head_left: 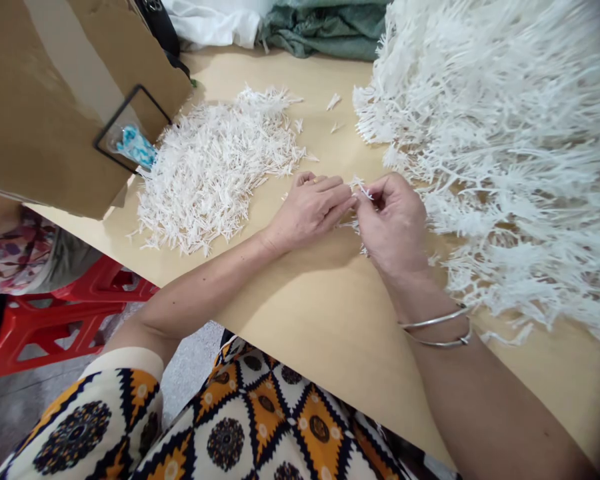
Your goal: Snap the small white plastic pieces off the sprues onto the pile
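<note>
My left hand (313, 210) and my right hand (393, 217) meet above the table with their fingertips almost touching. A small white branched sprig (363, 188), plastic by its look, is pinched between my right thumb and forefinger. The left hand's fingers are curled and closed beside that sprig; what they grip, if anything, is hidden. A few more white bits (351, 225) show just below the fingertips. Left of my hands lies a pile of short white sprigs (215, 173). To the right spreads a large heap of longer, stringy white sprigs (505, 153).
On the left stands a cardboard box (70, 100), with a black wire frame (130, 127) and a blue-and-white packet (136, 145) by it. Green cloth (325, 27) lies at the back. Below the table edge are red stools (55, 320) and another person's patterned clothing (13, 257).
</note>
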A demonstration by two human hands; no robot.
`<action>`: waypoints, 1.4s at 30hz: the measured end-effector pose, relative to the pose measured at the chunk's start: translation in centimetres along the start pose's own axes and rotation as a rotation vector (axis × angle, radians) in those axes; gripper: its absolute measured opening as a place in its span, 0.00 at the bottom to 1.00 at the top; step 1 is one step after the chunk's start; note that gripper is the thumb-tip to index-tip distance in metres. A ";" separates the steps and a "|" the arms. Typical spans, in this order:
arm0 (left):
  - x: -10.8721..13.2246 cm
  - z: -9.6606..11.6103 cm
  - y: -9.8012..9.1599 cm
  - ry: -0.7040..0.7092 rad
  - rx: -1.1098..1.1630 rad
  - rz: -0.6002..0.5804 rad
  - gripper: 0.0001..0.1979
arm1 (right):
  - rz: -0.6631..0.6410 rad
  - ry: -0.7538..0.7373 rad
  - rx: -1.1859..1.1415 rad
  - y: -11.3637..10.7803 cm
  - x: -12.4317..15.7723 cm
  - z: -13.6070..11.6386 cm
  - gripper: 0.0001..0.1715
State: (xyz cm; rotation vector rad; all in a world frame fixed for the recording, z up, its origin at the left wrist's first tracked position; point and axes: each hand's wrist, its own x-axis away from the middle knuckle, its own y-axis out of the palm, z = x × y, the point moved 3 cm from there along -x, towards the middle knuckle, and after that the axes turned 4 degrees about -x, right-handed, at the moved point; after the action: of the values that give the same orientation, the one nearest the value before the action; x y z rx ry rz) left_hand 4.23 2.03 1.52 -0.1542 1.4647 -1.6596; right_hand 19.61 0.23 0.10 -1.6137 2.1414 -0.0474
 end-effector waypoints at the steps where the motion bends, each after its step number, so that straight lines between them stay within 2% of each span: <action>1: 0.1 0.5 0.1 0.047 -0.025 0.010 0.26 | 0.014 0.015 0.013 -0.1 -0.2 0.2 0.12; 4: 0.6 2.6 0.1 0.296 -0.036 0.062 0.20 | 0.091 0.055 0.050 -1.2 -1.2 1.3 0.14; 6: 0.7 3.5 0.0 0.375 -0.005 0.076 0.18 | 0.124 0.058 0.045 -2.0 -1.8 1.9 0.13; 7: 0.6 3.4 -0.1 0.326 0.021 0.081 0.19 | 0.133 0.057 0.019 -2.3 -1.9 2.2 0.12; 9: 0.4 2.6 -0.6 0.120 0.110 0.100 0.23 | 0.113 0.060 -0.049 -2.5 -2.0 2.4 0.08; 12: 0.4 1.0 -1.3 -0.161 0.284 0.169 0.25 | 0.051 0.082 -0.121 -2.0 -1.8 2.6 0.09; 15: 0.4 0.0 -1.7 -0.240 0.356 0.223 0.24 | 0.034 0.111 -0.167 -1.6 -1.6 2.7 0.10; 18: 0.3 -1.4 -1.8 -0.289 0.315 0.274 0.24 | 0.041 0.125 -0.190 -1.7 -1.5 2.7 0.08; 23: 1.0 -5.9 -2.2 -0.459 0.141 0.524 0.26 | 0.038 0.120 -0.222 -1.8 -1.3 2.5 0.06; 25: 1.3 -7.4 -2.2 -0.499 0.109 0.559 0.24 | 0.035 0.115 -0.213 -1.8 -1.3 2.6 0.07; 29: 1.9 -8.3 -1.6 -0.476 0.081 0.534 0.26 | 0.025 0.103 -0.178 -1.8 -1.2 2.8 0.09; 32: 2.0 -7.5 -1.7 -0.426 0.016 0.546 0.28 | 0.017 0.089 -0.145 -1.8 -1.1 2.7 0.10; 35: 1.8 -6.2 -2.1 -0.410 0.075 0.559 0.23 | 0.028 0.037 -0.131 -1.8 -1.0 2.2 0.09; 39: 1.1 -4.2 -2.5 -0.283 0.174 0.418 0.14 | 0.044 -0.051 -0.220 -1.8 -1.0 0.8 0.08; 42: 0.8 -3.2 -2.5 -0.186 0.174 0.309 0.13 | 0.017 -0.015 -0.335 -2.1 -1.1 -0.7 0.06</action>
State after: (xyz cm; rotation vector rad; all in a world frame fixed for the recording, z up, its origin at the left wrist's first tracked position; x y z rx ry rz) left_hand 0.53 3.61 2.38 0.0149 1.1359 -1.4690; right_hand 21.46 0.44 1.72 -1.7672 2.2411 0.3454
